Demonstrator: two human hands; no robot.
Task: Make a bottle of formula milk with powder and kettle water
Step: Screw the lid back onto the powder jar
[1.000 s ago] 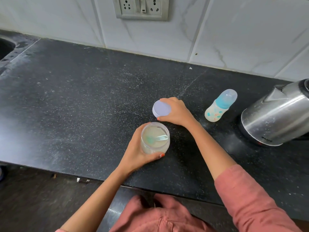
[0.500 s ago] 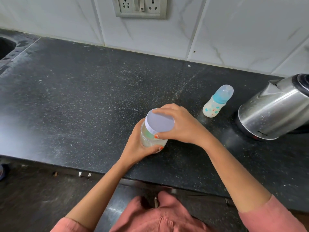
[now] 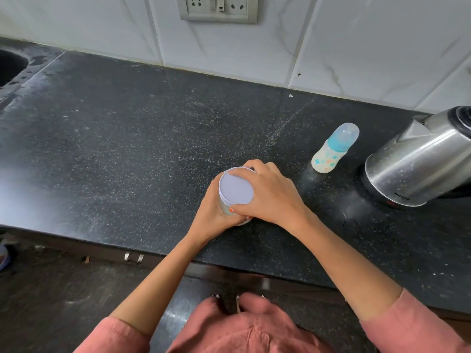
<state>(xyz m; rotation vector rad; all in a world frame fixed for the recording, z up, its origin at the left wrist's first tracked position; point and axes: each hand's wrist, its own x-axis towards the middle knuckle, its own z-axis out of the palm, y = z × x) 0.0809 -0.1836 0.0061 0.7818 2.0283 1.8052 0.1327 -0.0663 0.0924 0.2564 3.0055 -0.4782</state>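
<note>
**Black Counter, Two Hands, One Jar**

Dark speckled stone made up the counter (image 3: 127,149), running below a white tiled wall (image 3: 356,47) with a socket plate (image 3: 219,7) set in the tiles at the top. Close to the counter's front edge, about midway along it, stood the powder jar (image 3: 225,207), and both hands were on it. The left hand (image 3: 210,215) wrapped round the jar's clear side from the near left, fingers curled, gripping it. The right hand (image 3: 267,194) came over from the right, fingers and thumb curled round the rim of the pale lilac lid (image 3: 235,187), which sat flat on the jar's mouth. Whether the lid was fully tight could not be told.

To the right, and further back from the front edge, stood the baby bottle (image 3: 328,159), apart from the hands, with its blue ring and clear domed cap on. Right of it again sat the steel kettle (image 3: 418,169), near the bottle but not touching it. At the counter's back left corner a dark sink (image 3: 10,67) was cut in. Pink sleeves (image 3: 420,327) showed at the bottom.
</note>
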